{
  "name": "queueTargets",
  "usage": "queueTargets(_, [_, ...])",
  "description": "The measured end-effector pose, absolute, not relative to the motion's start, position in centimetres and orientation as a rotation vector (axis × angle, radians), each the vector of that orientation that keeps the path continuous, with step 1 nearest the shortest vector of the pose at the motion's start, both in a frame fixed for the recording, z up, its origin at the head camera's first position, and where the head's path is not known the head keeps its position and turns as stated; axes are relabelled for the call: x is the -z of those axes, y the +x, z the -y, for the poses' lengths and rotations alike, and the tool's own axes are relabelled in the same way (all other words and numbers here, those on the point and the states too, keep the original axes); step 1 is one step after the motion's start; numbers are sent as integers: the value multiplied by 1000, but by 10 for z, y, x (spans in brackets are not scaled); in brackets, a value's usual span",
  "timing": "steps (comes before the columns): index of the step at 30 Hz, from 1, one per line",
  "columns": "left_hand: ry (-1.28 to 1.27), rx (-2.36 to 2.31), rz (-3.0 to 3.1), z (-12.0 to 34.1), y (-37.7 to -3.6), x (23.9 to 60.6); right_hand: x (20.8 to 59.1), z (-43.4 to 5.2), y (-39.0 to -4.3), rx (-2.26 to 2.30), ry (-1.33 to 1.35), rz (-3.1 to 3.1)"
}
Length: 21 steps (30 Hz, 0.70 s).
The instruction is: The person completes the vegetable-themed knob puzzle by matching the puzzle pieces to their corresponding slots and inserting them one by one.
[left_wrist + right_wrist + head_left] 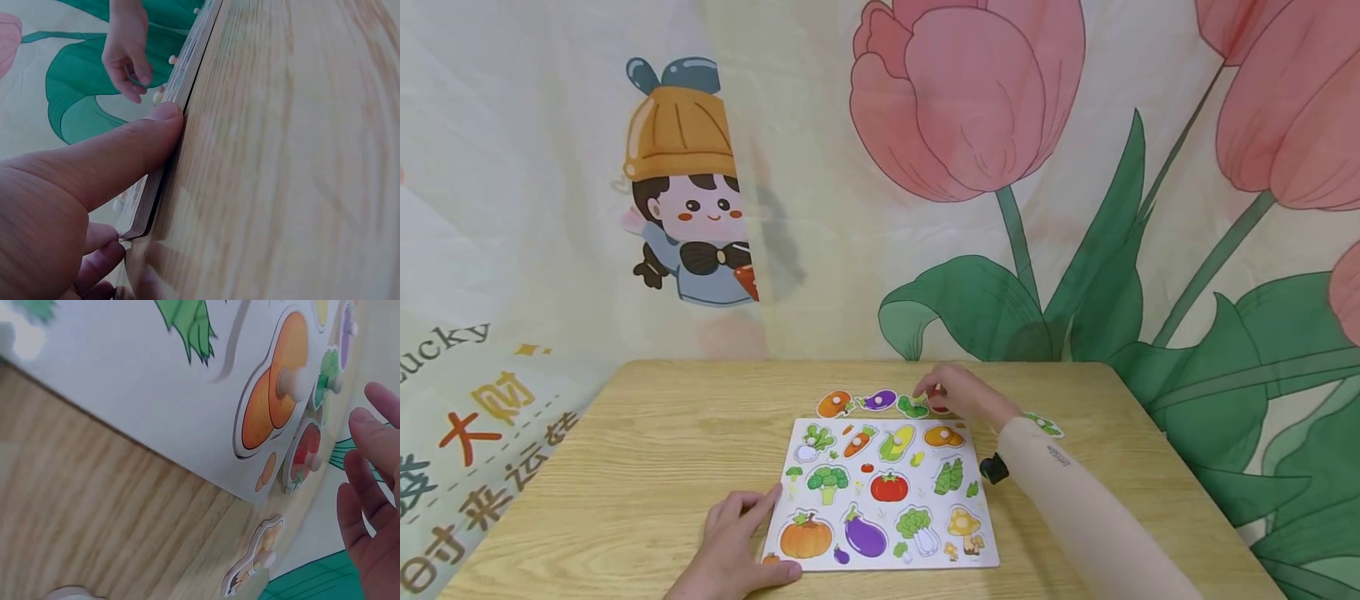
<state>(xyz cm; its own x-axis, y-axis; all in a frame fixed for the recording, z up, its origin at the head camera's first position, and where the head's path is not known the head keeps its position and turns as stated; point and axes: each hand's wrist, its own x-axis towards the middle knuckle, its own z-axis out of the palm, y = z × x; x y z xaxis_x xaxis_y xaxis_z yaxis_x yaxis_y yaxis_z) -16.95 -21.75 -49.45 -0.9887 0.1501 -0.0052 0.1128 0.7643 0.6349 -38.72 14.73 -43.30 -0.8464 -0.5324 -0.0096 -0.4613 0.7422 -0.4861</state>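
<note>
Head view: the left hand [730, 533], fingers apart, touches the left and near edges of the flat white puzzle board [868, 565]; the right hand [953, 388], loosely spread, hovers over knobbed pieces [880, 401] beyond the far edge. Wood-grained counter [647, 450] stretches wide leftward.
</note>
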Motion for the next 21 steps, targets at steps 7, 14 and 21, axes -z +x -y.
queueTargets(7, [204,-1043,-2878,214,-169,494,432,-141,-390,688,-787,-2774])
queueTargets(14, [198,-1045,-2884,216,-169,493,433,-129,-396,650,-840,-2761])
queueTargets(21, [196,-1046,-2884,216,-169,493,438,-126,-399,569,-802,-2806])
